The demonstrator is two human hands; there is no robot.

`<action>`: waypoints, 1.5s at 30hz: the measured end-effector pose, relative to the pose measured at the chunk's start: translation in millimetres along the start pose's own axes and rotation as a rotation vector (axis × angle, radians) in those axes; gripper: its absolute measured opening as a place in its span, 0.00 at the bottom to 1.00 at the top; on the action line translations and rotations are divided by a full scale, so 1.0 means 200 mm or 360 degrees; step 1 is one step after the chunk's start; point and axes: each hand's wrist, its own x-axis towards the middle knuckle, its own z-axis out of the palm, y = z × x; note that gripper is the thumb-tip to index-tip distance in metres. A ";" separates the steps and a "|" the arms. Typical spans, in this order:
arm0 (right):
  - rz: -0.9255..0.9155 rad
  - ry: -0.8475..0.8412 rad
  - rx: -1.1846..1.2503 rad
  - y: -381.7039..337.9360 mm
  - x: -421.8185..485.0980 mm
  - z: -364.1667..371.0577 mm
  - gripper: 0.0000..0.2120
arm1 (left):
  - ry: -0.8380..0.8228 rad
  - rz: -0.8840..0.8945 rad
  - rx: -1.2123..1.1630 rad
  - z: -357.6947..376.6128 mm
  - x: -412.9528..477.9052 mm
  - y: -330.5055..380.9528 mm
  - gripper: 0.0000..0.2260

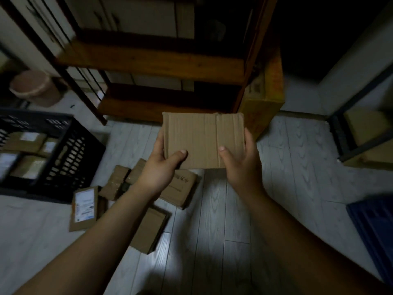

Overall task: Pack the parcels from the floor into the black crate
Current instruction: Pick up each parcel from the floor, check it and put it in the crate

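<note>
Gripping a cardboard parcel (203, 139) by its sides, the left hand (160, 167) and right hand (241, 165) hold it aloft; the black crate (70, 150) sits left of them, other parcels (148, 201) on the floor below.

Looking down on a pale plank floor (287, 167). Bearing a black crate (70, 150) at the left, standing upright and already holding parcels. Carrying a loose cluster just right of the crate: a labelled parcel (84, 208) lying label-up, taped brown parcels (116, 182) touching each other, a printed parcel (185, 188), and a plain parcel (153, 226) lying nearer. Supporting also a wooden shelf unit (148, 107), a yellow carton (263, 103) beside it, a pink bin (36, 88) far left, and a blue crate (374, 222) at the right edge.
</note>
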 end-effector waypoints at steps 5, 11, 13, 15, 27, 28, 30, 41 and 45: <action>-0.0054 0.0014 0.0029 -0.77 -0.17 -0.21 0.34 | -0.0085 0.0098 0.0041 -0.19 -0.26 0.77 0.30; -0.0076 0.0022 0.0162 -1.48 -0.50 -0.41 0.33 | -0.0087 0.0152 0.0112 -0.39 -0.67 1.46 0.32; -0.0101 0.0002 0.0198 -1.63 -0.60 -0.46 0.33 | -0.0074 0.0195 0.0144 -0.43 -0.78 1.60 0.33; -0.0123 -0.0035 0.0220 -1.74 -0.68 -0.50 0.33 | -0.0053 0.0216 0.0157 -0.47 -0.90 1.69 0.33; -0.0432 -0.0327 0.0132 -2.24 -1.05 -0.43 0.32 | 0.0218 0.0252 0.0282 -0.88 -1.48 2.04 0.34; -0.0459 -0.0363 0.0120 -2.28 -1.08 -0.39 0.33 | 0.0254 0.0245 0.0268 -0.95 -1.52 2.05 0.34; -0.0502 -0.0440 0.0105 -2.37 -1.15 -0.27 0.34 | 0.0304 0.0231 0.0251 -1.12 -1.59 2.06 0.35; -0.0551 -0.0780 -0.0002 -2.82 -1.67 0.68 0.44 | 0.0524 0.0087 0.0145 -2.23 -1.92 2.00 0.30; -0.0570 -0.0927 -0.0175 -2.91 -1.76 0.91 0.48 | 0.0504 0.0077 0.0132 -2.50 -1.97 1.98 0.30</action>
